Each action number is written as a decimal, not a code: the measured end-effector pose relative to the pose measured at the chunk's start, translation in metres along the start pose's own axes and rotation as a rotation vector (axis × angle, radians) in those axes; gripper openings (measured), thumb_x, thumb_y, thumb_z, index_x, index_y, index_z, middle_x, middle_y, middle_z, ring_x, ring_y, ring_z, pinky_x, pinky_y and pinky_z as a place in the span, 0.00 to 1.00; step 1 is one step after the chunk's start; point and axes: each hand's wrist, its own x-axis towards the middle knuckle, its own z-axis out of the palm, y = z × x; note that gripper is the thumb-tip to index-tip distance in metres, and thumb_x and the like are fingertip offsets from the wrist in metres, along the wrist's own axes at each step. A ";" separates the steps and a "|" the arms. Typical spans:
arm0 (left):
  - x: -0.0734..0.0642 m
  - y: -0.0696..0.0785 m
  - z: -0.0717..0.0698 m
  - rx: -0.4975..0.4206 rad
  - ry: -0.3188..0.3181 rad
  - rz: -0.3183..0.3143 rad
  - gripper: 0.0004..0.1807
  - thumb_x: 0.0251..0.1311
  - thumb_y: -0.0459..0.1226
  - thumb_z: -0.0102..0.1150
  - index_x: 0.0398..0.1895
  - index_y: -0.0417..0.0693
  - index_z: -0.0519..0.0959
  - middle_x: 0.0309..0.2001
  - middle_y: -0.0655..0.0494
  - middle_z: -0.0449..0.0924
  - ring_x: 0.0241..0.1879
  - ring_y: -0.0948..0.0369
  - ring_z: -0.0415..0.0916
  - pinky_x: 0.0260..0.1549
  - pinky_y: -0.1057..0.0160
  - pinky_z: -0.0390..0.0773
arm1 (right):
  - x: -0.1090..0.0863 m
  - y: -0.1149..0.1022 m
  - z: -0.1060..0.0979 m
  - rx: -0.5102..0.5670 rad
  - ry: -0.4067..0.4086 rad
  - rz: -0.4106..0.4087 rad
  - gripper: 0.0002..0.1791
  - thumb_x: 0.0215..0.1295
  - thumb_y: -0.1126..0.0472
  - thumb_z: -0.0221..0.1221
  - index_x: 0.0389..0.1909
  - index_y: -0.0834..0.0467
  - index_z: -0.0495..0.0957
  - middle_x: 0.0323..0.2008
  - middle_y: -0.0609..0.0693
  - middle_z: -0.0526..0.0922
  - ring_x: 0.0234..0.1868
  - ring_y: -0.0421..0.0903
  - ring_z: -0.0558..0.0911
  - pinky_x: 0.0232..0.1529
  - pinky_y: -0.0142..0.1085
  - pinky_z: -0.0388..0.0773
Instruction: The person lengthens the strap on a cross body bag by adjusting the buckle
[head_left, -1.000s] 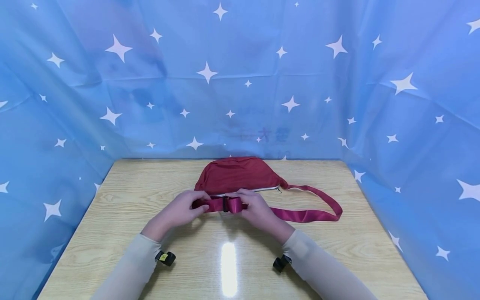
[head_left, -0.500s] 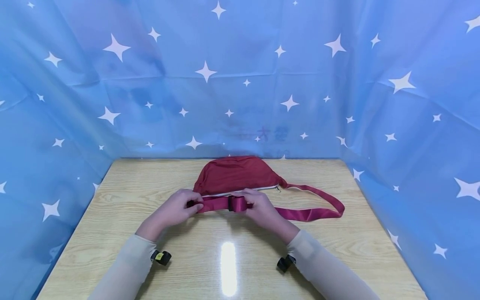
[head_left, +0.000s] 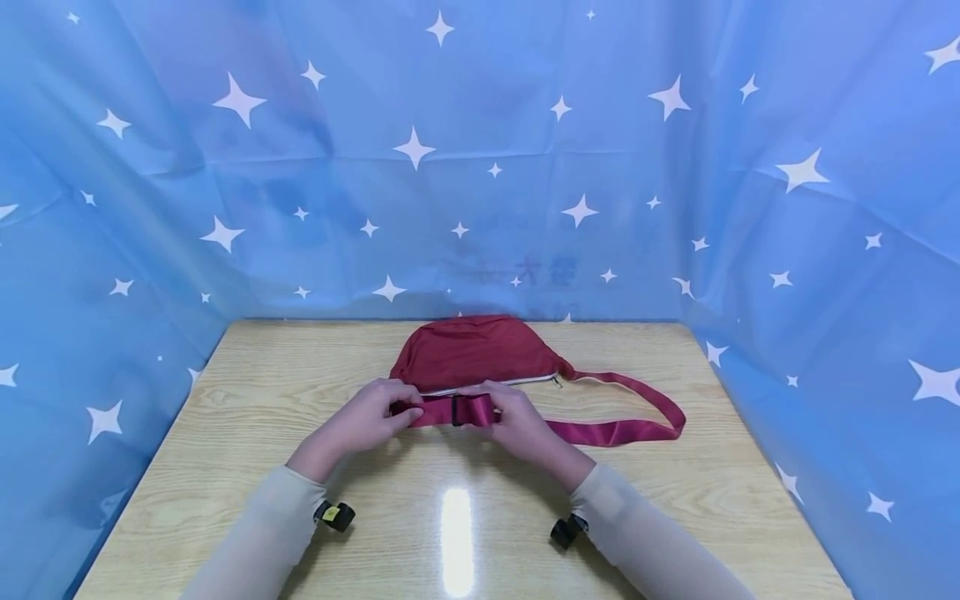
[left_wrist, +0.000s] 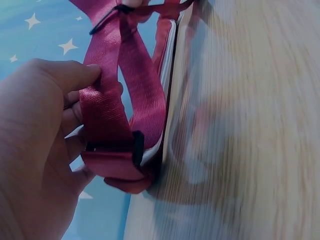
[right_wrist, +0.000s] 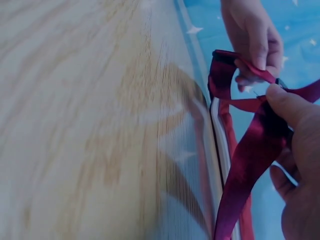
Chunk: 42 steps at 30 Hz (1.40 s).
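A dark red waist bag (head_left: 476,354) lies near the table's back edge, its strap (head_left: 611,433) looping out to the right. My left hand (head_left: 371,415) pinches the strap between thumb and fingers, in front of the bag's left end. In the left wrist view, a black fitting (left_wrist: 137,147) with webbing folded through it sits just below that grip. A black slide adjuster (head_left: 454,410) is on the strap between my hands. Right of it, my right hand (head_left: 521,425) pinches the strap where it makes a small loop. The right fingers are partly hidden in the right wrist view.
The bag rests on a light wood-grain table (head_left: 247,433). A silvery zipper (head_left: 534,378) with a metal pull runs along its front edge. Blue cloth with white stars (head_left: 480,242) hangs behind and at both sides. Each wrist wears a small black device (head_left: 564,531).
Both hands drew apart, then came slightly back together. The small strap loop right of the slide adjuster is a little longer than a second ago. The bag stays in place.
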 end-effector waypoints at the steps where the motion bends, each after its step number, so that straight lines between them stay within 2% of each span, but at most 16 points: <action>1: 0.001 0.001 0.001 -0.005 -0.004 -0.001 0.06 0.78 0.38 0.68 0.39 0.61 0.86 0.35 0.70 0.81 0.40 0.62 0.77 0.47 0.52 0.78 | 0.000 -0.001 0.001 -0.008 -0.004 0.011 0.30 0.63 0.67 0.80 0.67 0.54 0.86 0.55 0.47 0.88 0.57 0.46 0.87 0.57 0.42 0.85; 6: 0.007 0.007 0.006 -0.018 -0.020 0.001 0.08 0.78 0.38 0.68 0.38 0.62 0.85 0.34 0.70 0.80 0.38 0.63 0.75 0.44 0.56 0.78 | 0.001 -0.005 0.003 -0.005 -0.029 0.068 0.29 0.65 0.63 0.80 0.67 0.51 0.87 0.56 0.47 0.88 0.58 0.46 0.86 0.61 0.47 0.83; 12: 0.011 0.012 0.011 -0.045 -0.029 0.004 0.07 0.78 0.38 0.68 0.39 0.62 0.85 0.33 0.71 0.80 0.35 0.64 0.75 0.40 0.58 0.78 | 0.002 -0.006 0.005 0.108 -0.051 0.087 0.28 0.67 0.65 0.78 0.68 0.51 0.86 0.56 0.44 0.88 0.56 0.43 0.86 0.62 0.44 0.82; 16: 0.012 0.014 0.013 -0.065 -0.014 -0.011 0.04 0.76 0.38 0.70 0.45 0.59 0.85 0.34 0.69 0.80 0.35 0.63 0.76 0.41 0.57 0.79 | 0.002 -0.005 0.007 0.137 -0.052 0.107 0.28 0.67 0.63 0.79 0.68 0.51 0.86 0.57 0.42 0.88 0.56 0.42 0.86 0.61 0.43 0.82; 19: 0.011 0.014 0.016 -0.068 0.003 -0.027 0.14 0.71 0.43 0.76 0.54 0.58 0.83 0.36 0.68 0.80 0.37 0.63 0.76 0.42 0.57 0.79 | 0.002 -0.004 0.008 0.129 -0.050 0.134 0.28 0.66 0.61 0.79 0.67 0.52 0.86 0.58 0.41 0.88 0.58 0.42 0.86 0.63 0.44 0.81; 22: 0.012 0.015 0.019 -0.045 0.014 -0.034 0.25 0.64 0.48 0.82 0.61 0.59 0.81 0.37 0.69 0.79 0.39 0.64 0.76 0.43 0.57 0.79 | 0.001 -0.004 0.009 0.131 -0.048 0.157 0.28 0.67 0.59 0.79 0.67 0.52 0.85 0.58 0.42 0.89 0.59 0.42 0.86 0.64 0.44 0.81; 25: 0.013 0.015 0.022 -0.004 0.026 -0.015 0.30 0.61 0.50 0.85 0.64 0.60 0.82 0.37 0.70 0.79 0.41 0.64 0.75 0.44 0.56 0.78 | 0.000 -0.005 0.009 0.153 -0.047 0.176 0.27 0.67 0.58 0.79 0.66 0.50 0.85 0.59 0.42 0.89 0.60 0.42 0.86 0.65 0.44 0.81; 28: 0.013 0.016 0.025 0.040 0.047 0.001 0.31 0.60 0.50 0.85 0.65 0.61 0.83 0.41 0.70 0.81 0.44 0.63 0.75 0.48 0.54 0.77 | 0.000 -0.007 0.009 0.178 -0.045 0.187 0.28 0.67 0.57 0.79 0.66 0.47 0.85 0.59 0.41 0.89 0.60 0.42 0.86 0.65 0.45 0.81; 34: 0.012 0.019 0.027 0.074 0.079 0.028 0.29 0.60 0.46 0.86 0.63 0.60 0.84 0.54 0.62 0.87 0.52 0.58 0.79 0.55 0.49 0.77 | 0.000 -0.008 0.007 0.180 -0.059 0.170 0.29 0.66 0.58 0.80 0.66 0.46 0.83 0.59 0.40 0.88 0.61 0.40 0.86 0.65 0.44 0.81; 38: 0.011 0.020 0.027 0.080 0.083 0.029 0.28 0.60 0.44 0.86 0.63 0.59 0.84 0.55 0.60 0.88 0.54 0.56 0.81 0.57 0.48 0.77 | -0.001 -0.008 0.005 0.154 -0.069 0.142 0.30 0.67 0.57 0.80 0.68 0.49 0.81 0.60 0.42 0.88 0.62 0.42 0.85 0.66 0.45 0.81; 42: 0.012 0.020 0.027 0.087 0.085 0.036 0.29 0.60 0.45 0.86 0.62 0.59 0.84 0.53 0.62 0.88 0.52 0.58 0.80 0.55 0.49 0.76 | -0.003 -0.008 0.000 0.164 -0.048 0.161 0.38 0.64 0.57 0.81 0.73 0.54 0.76 0.64 0.50 0.86 0.61 0.46 0.86 0.62 0.44 0.84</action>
